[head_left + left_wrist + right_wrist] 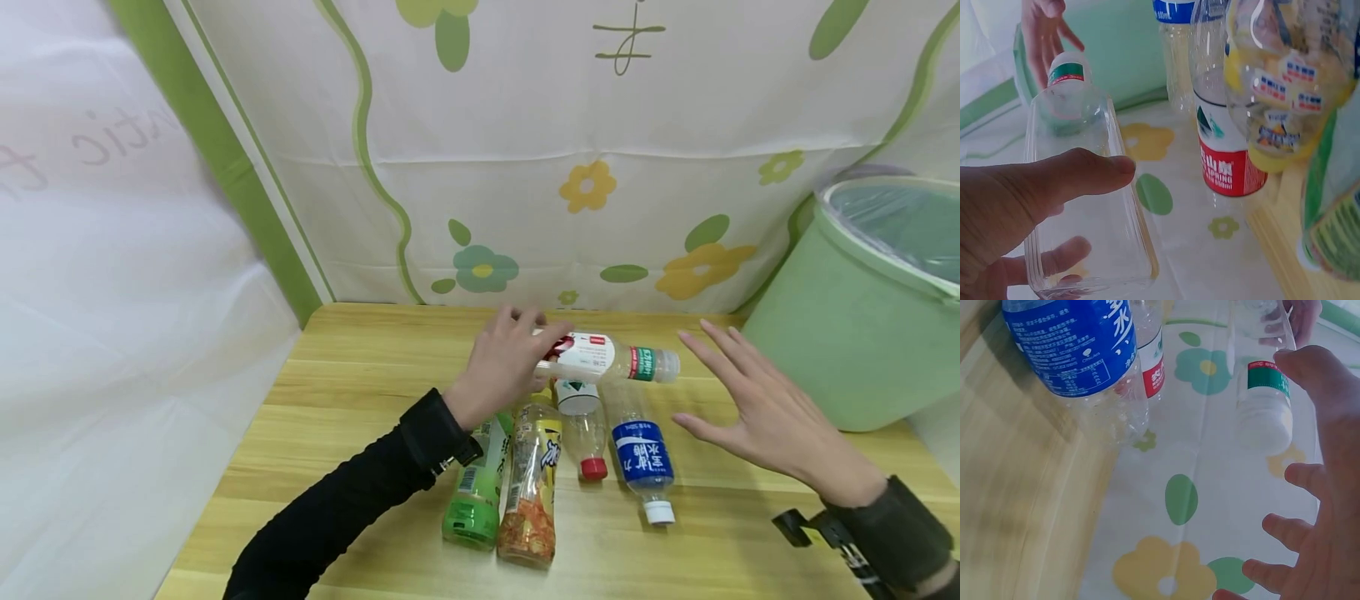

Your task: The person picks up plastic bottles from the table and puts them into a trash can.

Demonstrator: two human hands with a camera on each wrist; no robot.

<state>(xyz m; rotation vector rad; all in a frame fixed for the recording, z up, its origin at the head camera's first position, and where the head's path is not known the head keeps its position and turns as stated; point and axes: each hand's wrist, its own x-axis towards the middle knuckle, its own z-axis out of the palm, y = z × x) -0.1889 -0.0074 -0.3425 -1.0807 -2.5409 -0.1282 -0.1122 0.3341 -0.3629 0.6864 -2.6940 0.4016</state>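
Left hand (504, 358) grips clear bottle (585, 357) round its body, left of green bin (840, 333), probably to leave the capped end free on the bin side; right hand (772, 408), spread wide, empty, is nearer the bin.

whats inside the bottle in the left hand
I see no drink in the clear bottle; in the left wrist view, fingers of the left hand show through its wall. The thumb covers part of its middle, so what lies straight behind that is hidden.
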